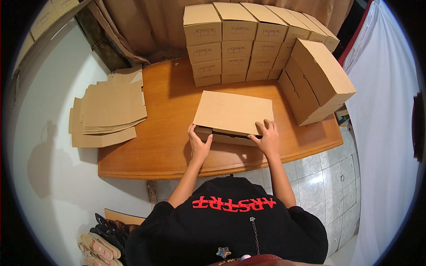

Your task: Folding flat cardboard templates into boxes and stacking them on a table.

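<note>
A brown cardboard box lies on the wooden table in front of me. Its lid is slightly raised along the near side, leaving a dark gap above the front wall. My left hand grips the near left corner, thumb at the front and fingers along the side. At the near right corner, my right hand holds the lid's edge, with its fingers on top and its thumb by the gap. What is inside the box stays hidden.
Stacked closed boxes line the table's back edge. More boxes stand at the right edge. Flat cardboard blanks are piled on the left of the wooden table. Several sandals lie on the floor at lower left.
</note>
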A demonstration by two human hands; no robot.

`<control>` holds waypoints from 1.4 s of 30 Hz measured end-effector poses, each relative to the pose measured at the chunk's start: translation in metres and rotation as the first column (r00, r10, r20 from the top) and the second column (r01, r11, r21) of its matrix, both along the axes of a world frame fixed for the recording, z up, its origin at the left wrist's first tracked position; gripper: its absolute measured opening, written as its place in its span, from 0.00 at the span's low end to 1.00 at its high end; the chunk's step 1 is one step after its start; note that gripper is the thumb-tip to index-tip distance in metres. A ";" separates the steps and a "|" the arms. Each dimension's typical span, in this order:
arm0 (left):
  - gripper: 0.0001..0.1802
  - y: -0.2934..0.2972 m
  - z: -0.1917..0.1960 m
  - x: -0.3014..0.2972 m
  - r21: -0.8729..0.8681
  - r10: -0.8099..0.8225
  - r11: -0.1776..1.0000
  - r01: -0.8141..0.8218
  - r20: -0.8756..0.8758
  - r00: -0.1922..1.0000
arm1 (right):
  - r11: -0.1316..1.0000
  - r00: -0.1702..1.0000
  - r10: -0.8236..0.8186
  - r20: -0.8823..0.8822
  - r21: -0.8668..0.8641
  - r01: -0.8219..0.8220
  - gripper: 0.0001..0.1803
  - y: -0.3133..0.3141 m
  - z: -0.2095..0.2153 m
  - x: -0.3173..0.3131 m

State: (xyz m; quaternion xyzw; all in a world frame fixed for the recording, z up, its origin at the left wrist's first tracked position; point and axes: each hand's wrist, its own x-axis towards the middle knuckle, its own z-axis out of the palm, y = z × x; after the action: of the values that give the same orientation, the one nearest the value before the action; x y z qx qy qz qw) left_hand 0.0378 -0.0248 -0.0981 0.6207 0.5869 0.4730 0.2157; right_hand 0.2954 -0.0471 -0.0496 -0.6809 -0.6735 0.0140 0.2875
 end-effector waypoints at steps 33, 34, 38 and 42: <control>0.54 0.017 0.000 0.101 -0.398 -0.314 0.826 0.399 0.264 0.912 | 0.931 0.903 -0.220 -0.369 0.195 0.307 0.38 -0.038 -0.053 0.076; 0.59 0.009 -0.001 0.105 -0.387 -0.375 0.798 0.462 0.281 0.883 | 0.948 0.881 -0.175 -0.440 0.166 0.271 0.39 -0.036 -0.057 0.077; 0.59 -0.007 -0.007 0.123 -0.464 -0.413 0.756 0.462 0.209 0.886 | 0.966 0.835 -0.147 -0.530 0.103 0.235 0.40 -0.040 -0.062 0.076; 0.55 0.009 -0.019 0.137 -0.349 -0.483 0.764 0.543 0.250 0.839 | 0.962 0.766 -0.157 -0.623 0.080 0.262 0.42 -0.045 -0.078 0.073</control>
State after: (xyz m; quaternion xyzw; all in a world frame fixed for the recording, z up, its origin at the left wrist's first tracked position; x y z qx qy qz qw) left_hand 0.1745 -0.0161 -0.1170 0.6626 0.4619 0.3071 0.5033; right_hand 0.3686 -0.0923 -0.1272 -0.6849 -0.4625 0.1461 0.5438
